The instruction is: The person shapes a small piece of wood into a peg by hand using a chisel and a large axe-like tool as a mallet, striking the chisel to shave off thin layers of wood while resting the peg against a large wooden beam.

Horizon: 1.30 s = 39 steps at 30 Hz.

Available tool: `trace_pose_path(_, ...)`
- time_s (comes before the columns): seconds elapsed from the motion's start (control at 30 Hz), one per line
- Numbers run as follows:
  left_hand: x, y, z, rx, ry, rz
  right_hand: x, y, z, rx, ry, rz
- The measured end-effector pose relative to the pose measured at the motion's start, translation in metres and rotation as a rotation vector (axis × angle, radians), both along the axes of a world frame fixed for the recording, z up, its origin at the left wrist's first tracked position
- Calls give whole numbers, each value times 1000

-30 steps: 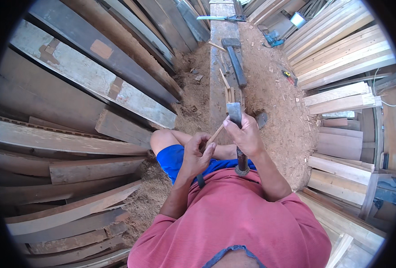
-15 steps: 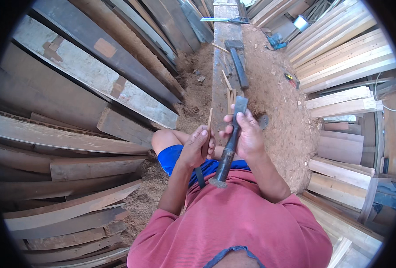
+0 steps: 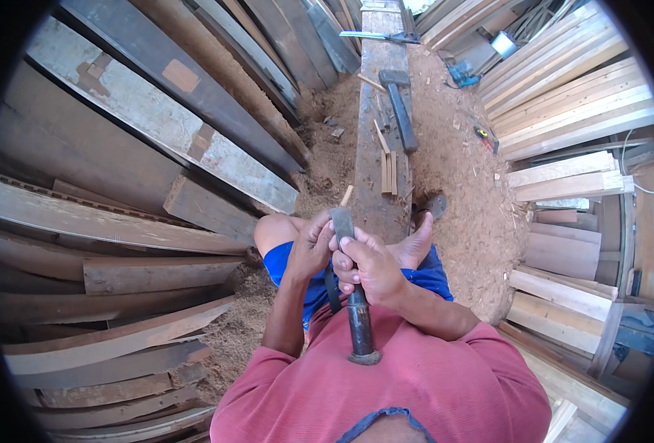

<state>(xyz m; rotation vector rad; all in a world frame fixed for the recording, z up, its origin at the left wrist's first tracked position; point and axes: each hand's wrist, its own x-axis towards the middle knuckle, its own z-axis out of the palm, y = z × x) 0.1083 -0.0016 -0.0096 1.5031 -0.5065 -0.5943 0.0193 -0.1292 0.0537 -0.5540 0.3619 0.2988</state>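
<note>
My right hand [image 3: 372, 267] is wrapped round a chisel [image 3: 360, 325] with a dark handle, its butt end against my shirt. The chisel's flat metal blade points away from me and lies close over my left hand [image 3: 310, 247]. Closed fingers of that left hand grip a thin wooden stick [image 3: 347, 195], whose pale tip sticks out just beyond the blade. The hands are together above my lap; the blade and fingers hide most of the stick, so I cannot tell whether the edge touches it.
A long plank [image 3: 375, 140] runs ahead of me, bearing a hammer [image 3: 398, 111], several small wooden strips [image 3: 389, 173] and a handsaw [image 3: 378, 35]. To its right are a blue power tool [image 3: 461, 74] and sawdust [image 3: 463, 214]. Stacked boards [image 3: 120, 199] line both sides.
My right hand has brought the chisel left and nearer to me, so its blade now meets my left hand. The left hand has shifted slightly left, keeping the stick.
</note>
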Motion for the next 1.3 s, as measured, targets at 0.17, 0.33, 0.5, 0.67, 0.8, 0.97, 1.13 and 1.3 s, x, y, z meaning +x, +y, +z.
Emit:
trace_pose_path(0.17, -14, -2, 27, 119, -365, 61, -9, -4, 14, -55, -43, -40)
trace_pose_path(0.33, -29, 0, 29, 123, -510, 104, -13, -9, 23, -144, -103, -128)
trace_pose_path(0.5, -61, 29, 22, 94, -433, -84, -37, -34, 11, -176, -187, -319)
trace_pose_path(0.67, -73, 62, -16, 134, 268, 190, -40, -74, 44, -391, -184, -490)
trace_pose_path(0.8, -15, 8, -15, -231, 448, 253, 5, -42, -3, -168, -34, -281)
trace_pose_path(0.97, 9, -22, 23, -171, 419, 248, 21, 1, 2, 31, -31, -35)
trace_pose_path(1.13, 4, 0, 12, -1, 55, 85, 3, 8, 10, -55, -55, 38)
trace_pose_path(1.3, -17, -5, 47, 129, -174, 159, -8, 6, 19, -122, -60, -6)
